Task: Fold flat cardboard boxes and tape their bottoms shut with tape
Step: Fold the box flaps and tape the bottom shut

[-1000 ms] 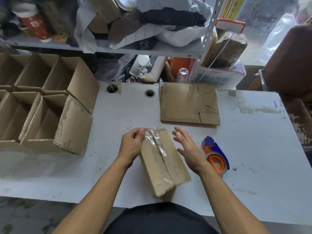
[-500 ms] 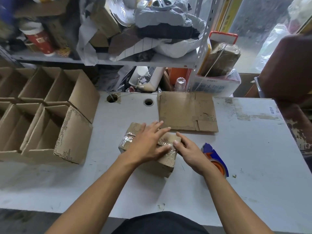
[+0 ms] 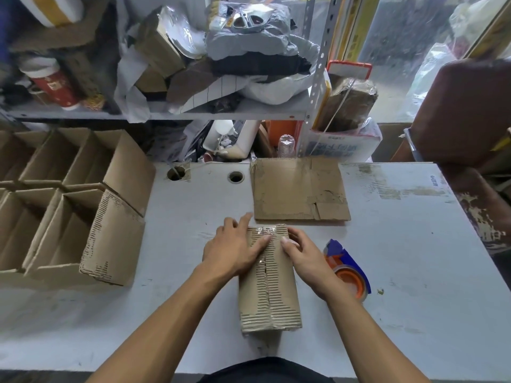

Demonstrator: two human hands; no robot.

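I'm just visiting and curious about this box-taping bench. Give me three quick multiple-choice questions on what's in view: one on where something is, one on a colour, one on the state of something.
1. Where does the tape dispenser lie?
A. On the shelf
B. On the table, just right of the right hand
C. Inside an open box

2. What colour is the dispenser's roll core?
A. Orange
B. Green
C. Black

3. What state is the box under the hands in?
A. A flat unfolded sheet
B. Open at the top, empty
C. Flaps closed, clear tape along the seam

Answers:
1 B: it rests on the table beside the right wrist.
2 A: an orange ring shows under the blue guard.
3 C: shiny tape runs over the closed seam, where the left hand and the right hand press.
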